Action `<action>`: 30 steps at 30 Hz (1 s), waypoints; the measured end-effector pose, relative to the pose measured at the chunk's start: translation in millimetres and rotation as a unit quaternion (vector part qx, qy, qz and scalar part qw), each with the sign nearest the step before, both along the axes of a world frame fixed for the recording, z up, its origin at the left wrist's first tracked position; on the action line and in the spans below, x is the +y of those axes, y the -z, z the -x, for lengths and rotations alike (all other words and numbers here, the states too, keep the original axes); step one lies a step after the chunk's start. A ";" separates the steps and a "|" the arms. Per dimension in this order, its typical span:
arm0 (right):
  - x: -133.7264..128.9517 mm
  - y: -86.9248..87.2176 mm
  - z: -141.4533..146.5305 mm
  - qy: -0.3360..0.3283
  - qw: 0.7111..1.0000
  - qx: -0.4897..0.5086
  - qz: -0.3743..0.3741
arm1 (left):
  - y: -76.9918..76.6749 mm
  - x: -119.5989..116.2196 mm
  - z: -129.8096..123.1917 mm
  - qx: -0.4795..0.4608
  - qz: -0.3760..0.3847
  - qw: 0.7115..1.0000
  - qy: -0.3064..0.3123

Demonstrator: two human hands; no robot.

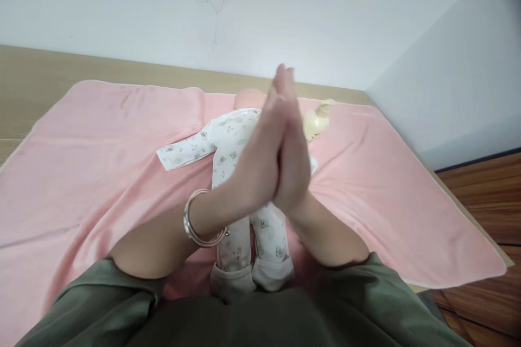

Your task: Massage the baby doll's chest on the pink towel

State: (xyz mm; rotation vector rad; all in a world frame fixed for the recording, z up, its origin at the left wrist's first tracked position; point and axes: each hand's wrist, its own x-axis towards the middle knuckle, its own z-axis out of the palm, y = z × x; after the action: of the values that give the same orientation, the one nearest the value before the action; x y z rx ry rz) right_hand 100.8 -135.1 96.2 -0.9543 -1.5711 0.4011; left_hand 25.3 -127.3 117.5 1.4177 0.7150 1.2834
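My left hand (pixel 260 160) and my right hand (pixel 296 165) are pressed palm to palm above the blanket, fingers stretched out and pointing away from me. Nothing shows between them, though the palms themselves are hidden. Below them a baby doll in a white printed sleepsuit (pixel 228 152) lies with its feet toward me. The doll's head (pixel 248 98) is partly covered by my hands, as are its chest and one arm. Just right of my fingers stands a cream pump bottle (pixel 316 121). A silver bangle (pixel 188 219) circles my left wrist.
A pink blanket (pixel 122 119) with some folds covers most of the wooden surface (pixel 44 65). White walls (pixel 309 21) rise behind it and at the right. Brown wood-grain panels (pixel 484 190) lie lower down past the right edge.
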 end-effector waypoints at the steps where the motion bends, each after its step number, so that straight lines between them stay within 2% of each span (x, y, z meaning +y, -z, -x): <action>1: 5.0 5.6 5.0 -0.015 1.000 -0.006 -0.005 | 0.4 9.1 3.1 0.004 0.020 0.999 -0.027; 4: 17.8 18.9 13.6 -0.039 0.998 -0.044 0.004 | 12.7 45.8 9.3 -0.015 0.048 0.996 -0.069; 7: 28.1 26.1 11.0 -0.037 0.994 -0.094 0.045 | 37.9 88.6 8.4 -0.028 0.079 0.992 -0.090; 9: 38.4 31.8 4.0 -0.012 0.989 -0.130 0.070 | 57.0 113.3 4.5 -0.018 0.123 0.984 -0.127; 12: 62.7 47.8 -10.1 0.047 0.979 -0.167 0.103 | 83.3 136.6 -1.7 0.069 0.115 0.976 -0.172; 15: 89.6 68.8 -22.8 0.074 0.970 -0.190 0.130 | 102.9 144.0 -4.2 0.134 0.074 0.970 -0.188; 18: 107.2 84.9 -29.5 0.073 0.965 -0.218 0.128 | 114.8 144.8 -3.6 0.188 0.037 0.959 -0.210; 24: 119.3 99.3 -38.8 0.064 0.958 -0.250 0.127 | 126.0 146.4 -0.5 0.231 0.001 0.947 -0.225; 30: 128.0 112.6 -67.5 0.035 0.969 -0.220 0.109 | 140.3 141.8 10.0 0.329 -0.084 0.913 -0.227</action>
State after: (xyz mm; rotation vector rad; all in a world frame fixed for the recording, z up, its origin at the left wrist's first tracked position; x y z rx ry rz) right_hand 168.3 -7.1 -16.5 -1.3334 -1.9125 0.3293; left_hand 15.2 14.6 -22.8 1.9297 1.4861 1.2208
